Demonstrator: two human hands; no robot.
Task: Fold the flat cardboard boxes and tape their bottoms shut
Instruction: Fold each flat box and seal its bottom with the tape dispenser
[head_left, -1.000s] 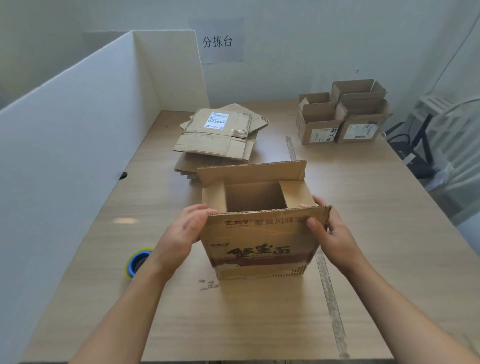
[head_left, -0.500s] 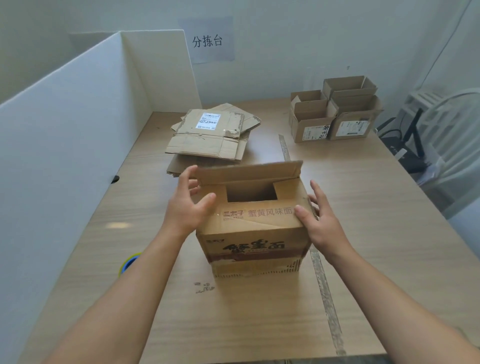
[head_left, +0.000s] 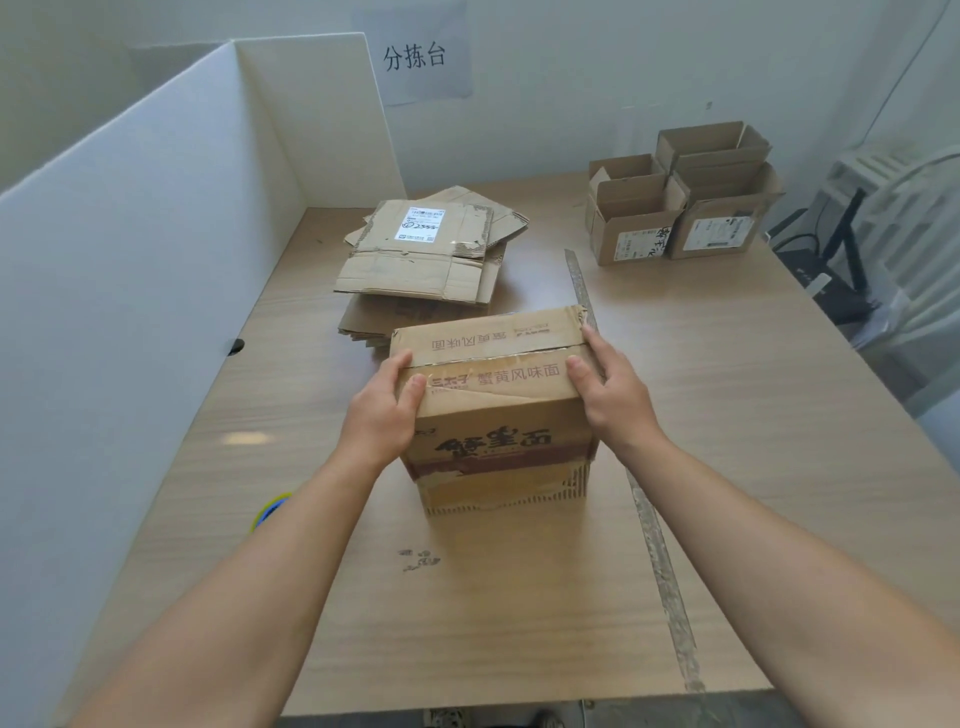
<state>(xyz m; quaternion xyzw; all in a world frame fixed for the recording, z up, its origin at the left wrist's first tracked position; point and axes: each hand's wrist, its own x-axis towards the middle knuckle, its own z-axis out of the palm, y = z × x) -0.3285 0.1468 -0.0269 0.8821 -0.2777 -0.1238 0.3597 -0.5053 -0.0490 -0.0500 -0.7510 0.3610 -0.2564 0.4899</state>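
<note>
Two hands, left hand and right hand, gripping box, holding flaps closed (seam unsealed); releasing risking flaps springing open.

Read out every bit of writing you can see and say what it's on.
"分拣台": paper sign on the wall.
"蟹黄风味面": both top flaps of the box.
"蟹皇面", stylised: the box's front.
Labels on the flat stack and folded boxes: too small to read.
</note>
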